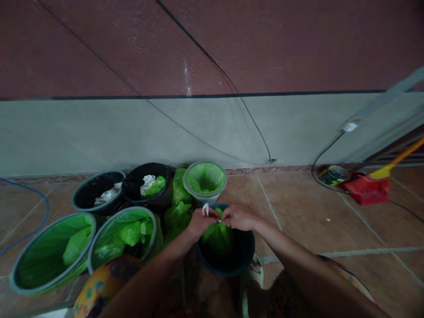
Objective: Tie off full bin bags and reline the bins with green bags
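Note:
A green plastic bag (217, 243) stands gathered at its neck inside a dark blue bucket (247, 247) between my feet. My left hand (201, 223) pinches the neck from the left, and a white strip (206, 208) sticks up from its fingers. From the right, my right hand (241, 217) closes its fingertips on the same neck, close to the left ones. A small white bit shows between the two hands. The exact grip of the fingertips is too small to make out.
Left of the bucket stand several bins with green or black liners, among them a grey-rimmed bin (212, 194) and a black-lined bin (127, 185). A red dustpan (367, 187) and a tin (333, 174) lie right. Cables hang along the wall; a blue hose (44, 207) lies left.

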A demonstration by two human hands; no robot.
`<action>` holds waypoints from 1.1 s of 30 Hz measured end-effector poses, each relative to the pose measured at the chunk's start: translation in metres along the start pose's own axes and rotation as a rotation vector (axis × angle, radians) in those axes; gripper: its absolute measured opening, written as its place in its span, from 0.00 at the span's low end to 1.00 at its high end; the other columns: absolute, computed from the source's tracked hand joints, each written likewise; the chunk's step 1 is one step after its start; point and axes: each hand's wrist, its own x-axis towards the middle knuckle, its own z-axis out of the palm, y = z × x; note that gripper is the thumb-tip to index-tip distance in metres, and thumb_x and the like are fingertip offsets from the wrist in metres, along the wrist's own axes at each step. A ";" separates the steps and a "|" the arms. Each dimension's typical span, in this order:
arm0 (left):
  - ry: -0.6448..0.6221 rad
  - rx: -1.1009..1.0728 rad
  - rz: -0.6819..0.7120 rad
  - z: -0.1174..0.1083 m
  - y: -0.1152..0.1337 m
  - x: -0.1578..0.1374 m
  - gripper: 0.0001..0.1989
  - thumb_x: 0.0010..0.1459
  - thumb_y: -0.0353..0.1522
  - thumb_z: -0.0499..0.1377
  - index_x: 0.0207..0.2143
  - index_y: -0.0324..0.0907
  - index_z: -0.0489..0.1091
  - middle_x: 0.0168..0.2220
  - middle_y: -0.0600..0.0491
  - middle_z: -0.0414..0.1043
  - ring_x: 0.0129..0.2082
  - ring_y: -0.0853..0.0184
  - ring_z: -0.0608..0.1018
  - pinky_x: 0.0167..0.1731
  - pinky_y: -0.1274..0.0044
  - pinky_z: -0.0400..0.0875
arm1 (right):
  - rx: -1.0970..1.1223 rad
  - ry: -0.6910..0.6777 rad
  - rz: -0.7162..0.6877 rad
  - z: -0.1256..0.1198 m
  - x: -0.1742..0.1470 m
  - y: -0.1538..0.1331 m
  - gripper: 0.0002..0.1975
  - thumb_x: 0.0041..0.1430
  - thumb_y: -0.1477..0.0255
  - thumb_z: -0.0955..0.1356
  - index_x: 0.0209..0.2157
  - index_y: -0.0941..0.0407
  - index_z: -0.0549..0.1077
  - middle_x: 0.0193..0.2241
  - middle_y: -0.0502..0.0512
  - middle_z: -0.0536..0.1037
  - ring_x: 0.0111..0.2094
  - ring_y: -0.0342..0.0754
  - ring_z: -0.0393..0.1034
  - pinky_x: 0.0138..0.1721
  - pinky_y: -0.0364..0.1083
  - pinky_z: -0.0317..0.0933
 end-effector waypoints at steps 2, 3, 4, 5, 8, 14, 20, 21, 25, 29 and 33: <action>-0.012 0.269 0.113 0.001 0.002 0.000 0.02 0.47 0.28 0.63 0.25 0.40 0.76 0.23 0.56 0.75 0.27 0.69 0.75 0.33 0.77 0.68 | -0.047 0.079 0.009 0.000 0.002 0.000 0.10 0.57 0.74 0.67 0.36 0.59 0.81 0.30 0.54 0.81 0.30 0.44 0.71 0.32 0.41 0.59; -0.006 0.390 0.163 0.001 0.004 -0.001 0.04 0.49 0.28 0.61 0.26 0.40 0.77 0.25 0.55 0.76 0.28 0.68 0.75 0.33 0.77 0.68 | -0.049 0.135 -0.002 0.001 0.004 0.000 0.11 0.57 0.75 0.67 0.38 0.59 0.81 0.33 0.55 0.82 0.33 0.46 0.72 0.35 0.42 0.60; 0.008 0.494 0.214 0.001 0.005 -0.002 0.05 0.51 0.28 0.61 0.28 0.41 0.77 0.27 0.54 0.77 0.30 0.67 0.76 0.35 0.76 0.69 | -0.029 0.187 -0.025 0.002 0.005 0.000 0.12 0.57 0.76 0.66 0.40 0.58 0.81 0.36 0.56 0.82 0.37 0.47 0.73 0.39 0.43 0.61; 0.021 0.577 0.268 0.002 0.007 -0.003 0.06 0.53 0.28 0.60 0.30 0.41 0.78 0.29 0.53 0.79 0.32 0.66 0.77 0.37 0.75 0.70 | 0.009 0.217 -0.058 0.004 0.008 0.000 0.14 0.57 0.78 0.65 0.42 0.58 0.80 0.39 0.56 0.82 0.39 0.47 0.74 0.41 0.43 0.62; 0.024 0.687 0.414 0.002 0.008 -0.007 0.12 0.53 0.22 0.58 0.35 0.43 0.78 0.36 0.53 0.81 0.38 0.66 0.79 0.44 0.75 0.71 | 0.192 0.166 -0.100 0.014 0.014 0.003 0.16 0.58 0.80 0.62 0.43 0.59 0.78 0.38 0.56 0.81 0.32 0.44 0.74 0.36 0.42 0.64; 0.053 0.807 0.638 0.001 -0.010 -0.009 0.20 0.56 0.20 0.55 0.49 0.42 0.74 0.42 0.50 0.80 0.43 0.66 0.80 0.48 0.75 0.74 | 0.458 0.095 -0.041 0.022 0.017 0.002 0.13 0.55 0.83 0.60 0.31 0.59 0.74 0.24 0.49 0.75 0.21 0.38 0.64 0.23 0.38 0.57; 0.225 0.929 0.547 0.003 -0.017 -0.008 0.13 0.62 0.27 0.56 0.48 0.41 0.72 0.42 0.48 0.78 0.41 0.64 0.80 0.45 0.75 0.74 | 0.617 0.055 -0.017 0.018 0.016 0.005 0.10 0.57 0.80 0.62 0.32 0.59 0.75 0.22 0.48 0.73 0.21 0.37 0.63 0.20 0.37 0.53; 0.227 0.944 0.511 0.004 -0.016 -0.008 0.10 0.63 0.28 0.56 0.46 0.41 0.73 0.41 0.49 0.78 0.40 0.65 0.80 0.44 0.76 0.74 | 0.643 0.055 -0.010 0.019 0.017 0.006 0.09 0.57 0.79 0.63 0.32 0.59 0.75 0.23 0.48 0.74 0.21 0.37 0.63 0.20 0.36 0.54; 0.157 0.952 0.401 0.005 -0.012 -0.009 0.07 0.61 0.25 0.55 0.38 0.42 0.73 0.37 0.51 0.77 0.37 0.67 0.79 0.41 0.78 0.71 | 0.608 0.076 0.057 0.020 0.016 0.006 0.09 0.58 0.79 0.63 0.32 0.59 0.76 0.23 0.48 0.74 0.22 0.38 0.66 0.22 0.37 0.58; 0.066 0.975 0.370 0.004 -0.008 -0.008 0.09 0.63 0.25 0.54 0.38 0.42 0.73 0.37 0.51 0.77 0.37 0.68 0.78 0.40 0.79 0.69 | 0.251 0.178 0.076 0.015 0.012 -0.001 0.12 0.58 0.80 0.63 0.34 0.58 0.78 0.27 0.52 0.78 0.26 0.41 0.72 0.29 0.39 0.63; 0.008 1.099 0.286 -0.001 -0.005 -0.009 0.10 0.61 0.24 0.52 0.37 0.42 0.73 0.38 0.50 0.77 0.38 0.67 0.78 0.40 0.78 0.68 | -0.186 0.282 0.084 0.011 0.011 0.005 0.13 0.58 0.79 0.64 0.39 0.58 0.80 0.37 0.60 0.82 0.42 0.51 0.77 0.43 0.44 0.65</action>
